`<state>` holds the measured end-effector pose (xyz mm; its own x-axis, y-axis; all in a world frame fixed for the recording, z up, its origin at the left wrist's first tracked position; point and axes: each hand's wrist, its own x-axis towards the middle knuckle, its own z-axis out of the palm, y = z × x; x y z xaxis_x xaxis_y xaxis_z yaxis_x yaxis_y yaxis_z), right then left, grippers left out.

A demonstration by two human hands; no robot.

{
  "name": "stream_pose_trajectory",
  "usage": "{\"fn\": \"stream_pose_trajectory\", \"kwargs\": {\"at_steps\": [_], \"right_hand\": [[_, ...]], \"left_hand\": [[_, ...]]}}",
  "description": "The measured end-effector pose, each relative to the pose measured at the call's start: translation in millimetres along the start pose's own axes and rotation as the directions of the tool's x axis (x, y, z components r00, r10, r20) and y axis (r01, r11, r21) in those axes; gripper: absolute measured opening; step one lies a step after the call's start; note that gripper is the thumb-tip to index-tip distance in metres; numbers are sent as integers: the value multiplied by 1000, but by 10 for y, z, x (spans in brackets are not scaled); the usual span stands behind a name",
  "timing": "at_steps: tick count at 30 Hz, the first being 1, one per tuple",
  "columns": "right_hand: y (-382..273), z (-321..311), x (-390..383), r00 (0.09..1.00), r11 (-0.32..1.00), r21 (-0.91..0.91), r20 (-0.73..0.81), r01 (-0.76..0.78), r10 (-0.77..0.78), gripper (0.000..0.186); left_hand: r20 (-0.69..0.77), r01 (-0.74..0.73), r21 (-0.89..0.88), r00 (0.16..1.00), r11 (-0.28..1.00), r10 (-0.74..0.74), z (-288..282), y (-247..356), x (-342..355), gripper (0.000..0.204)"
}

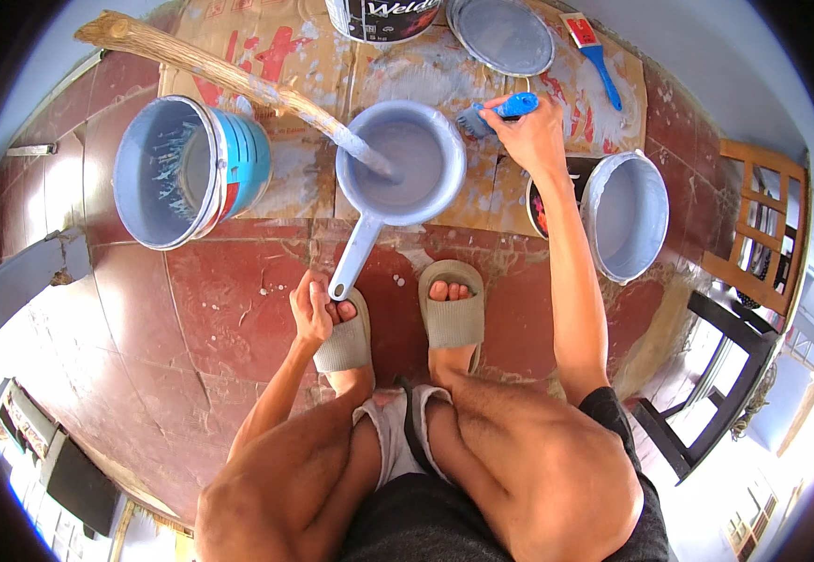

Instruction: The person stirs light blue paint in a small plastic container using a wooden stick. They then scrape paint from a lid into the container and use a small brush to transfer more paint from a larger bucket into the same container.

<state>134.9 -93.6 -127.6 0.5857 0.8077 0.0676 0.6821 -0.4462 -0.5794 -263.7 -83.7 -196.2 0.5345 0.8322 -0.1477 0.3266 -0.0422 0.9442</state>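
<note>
My right hand (530, 139) grips a blue-handled paintbrush (517, 105) just right of the dipper, its paint-coated bristles low over the cardboard. A light blue plastic dipper (360, 251) of grey-blue paint sits at the cardboard's front edge, its handle pointing toward me. A rough wooden stick (238, 86) leans in it, its lower end in the paint. Beside the handle's tip is my left hand (312, 307), fingers curled in; I see nothing in them, and cannot tell whether they touch the handle.
Stained cardboard (285, 187) covers the red tiled floor (238, 309). A blue bucket (243, 159) lies tipped at left, a paint-coated tub (655, 187) at right. At the back are a black tub (379, 28), a grey round lid (502, 39) and another brush (600, 70). Wooden furniture (753, 225) stands far right.
</note>
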Motion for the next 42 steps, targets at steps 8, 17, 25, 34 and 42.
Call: {"fn": "stream_pose_trajectory", "kwargs": {"at_steps": [8, 17, 25, 34, 42], "right_hand": [[35, 296, -119, 991, 984, 125, 65, -126, 119, 11], [-19, 227, 68, 990, 992, 88, 114, -91, 80, 12], [-197, -355, 614, 979, 879, 431, 100, -202, 176, 17], [195, 263, 591, 944, 829, 503, -69, -245, 321, 14], [303, 386, 492, 970, 962, 232, -162, -143, 183, 16]], "left_hand": [[15, -25, -14, 1000, 1000, 25, 22, -22, 41, 41], [-11, -25, 14, 1000, 1000, 25, 58, -22, 68, 45], [24, -4, 46, 1000, 999, 3, -5, -32, 28, 31], [46, -4, 58, 999, 998, 2, 14, -60, 46, 27], [-148, -181, -163, 976, 970, 157, -81, -72, 204, 22]]}}
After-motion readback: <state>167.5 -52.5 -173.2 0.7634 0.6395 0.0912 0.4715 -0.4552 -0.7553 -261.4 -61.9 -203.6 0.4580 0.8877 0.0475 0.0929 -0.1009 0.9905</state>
